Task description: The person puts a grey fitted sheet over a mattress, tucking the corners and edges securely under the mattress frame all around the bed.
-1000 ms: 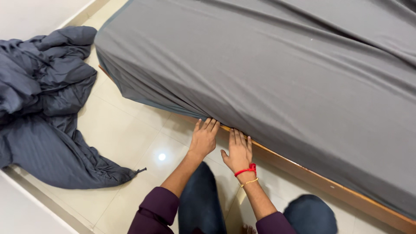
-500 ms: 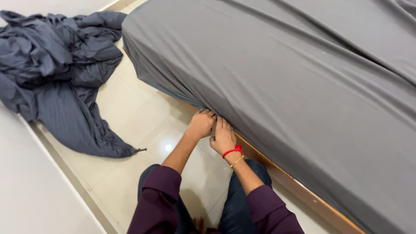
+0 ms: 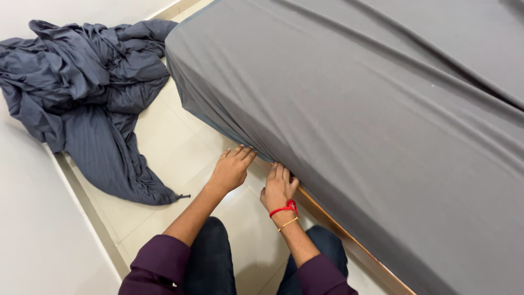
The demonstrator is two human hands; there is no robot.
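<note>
Pressing grey sheet [image 3: 355, 109] edge | left hand [image 3: 230, 170] | right hand [image 3: 279, 187]

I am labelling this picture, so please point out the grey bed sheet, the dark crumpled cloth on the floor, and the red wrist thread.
grey bed sheet [image 3: 355, 109], head view, its flat top.
dark crumpled cloth [image 3: 82, 82], head view, middle of the heap.
red wrist thread [image 3: 284, 208], head view, on the right wrist.

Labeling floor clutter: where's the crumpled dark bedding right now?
In the head view, the dark blue bedding lies heaped on the tiled floor at upper left, beside the corner of the grey-sheeted mattress, apart from both hands.
</note>
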